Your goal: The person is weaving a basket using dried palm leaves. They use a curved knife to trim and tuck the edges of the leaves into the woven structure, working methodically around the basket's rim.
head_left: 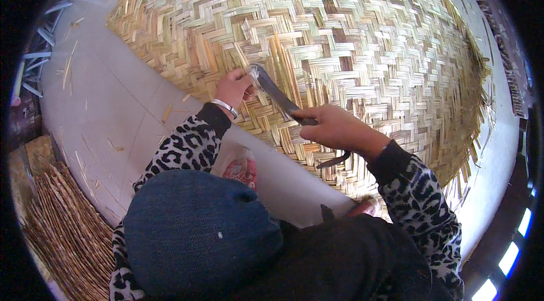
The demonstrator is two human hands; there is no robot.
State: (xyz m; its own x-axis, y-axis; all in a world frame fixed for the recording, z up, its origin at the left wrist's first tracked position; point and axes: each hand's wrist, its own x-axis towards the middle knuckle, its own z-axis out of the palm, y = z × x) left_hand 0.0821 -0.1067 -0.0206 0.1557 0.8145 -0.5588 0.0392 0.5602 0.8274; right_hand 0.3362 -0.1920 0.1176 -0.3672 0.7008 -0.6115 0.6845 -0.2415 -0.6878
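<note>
A large woven mat of split pale-green and straw-coloured strips spreads in front of me. My right hand is wrapped round the handle of a long dark knife, whose blade slants up and left over the mat. A dark curved end shows below that hand. My left hand, with a silver bangle at the wrist, is closed beside the blade's tip, at the mat's near edge. Something pale shows at its fingertips, too small to make out. Several loose strip ends stand out of the weave near the blade.
Grey floor with scattered slivers runs along the mat's left side. A bundle of thin brown stalks lies at lower left. Loose strip ends fringe the mat's right edge. A red patterned cloth shows below my left arm.
</note>
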